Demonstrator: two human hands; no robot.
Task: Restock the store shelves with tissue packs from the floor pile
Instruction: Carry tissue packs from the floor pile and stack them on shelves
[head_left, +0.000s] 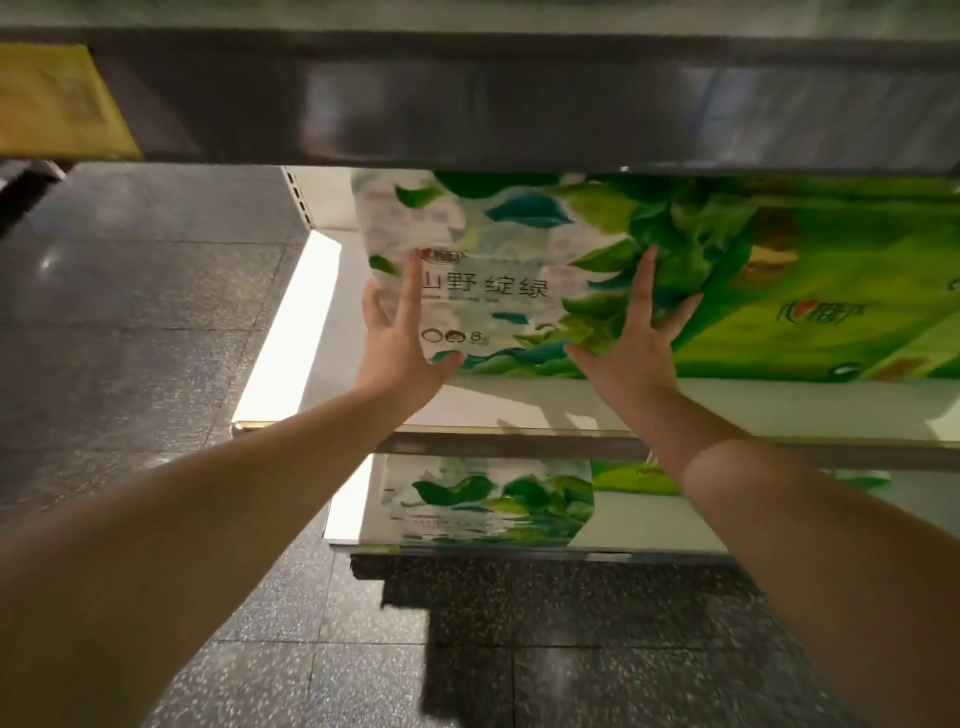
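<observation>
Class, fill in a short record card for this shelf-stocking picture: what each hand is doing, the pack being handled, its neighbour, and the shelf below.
left hand: straight fingers pressed on the pack's left front
right hand: straight fingers pressed on the pack's right front
pack handled: white leaf-print tissue pack, on the middle shelf
neighbour: bright green pack at its right
lower shelf: another leaf-print pack

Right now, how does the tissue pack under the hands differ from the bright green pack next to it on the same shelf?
The white leaf-print pack has a pale front with dark printed characters; the bright green pack is almost wholly green. The left hand and right hand press flat on the white leaf-print pack; nothing touches the bright green pack. The white leaf-print pack sits at the shelf end, the bright green pack further in. Both show green leaves.
</observation>
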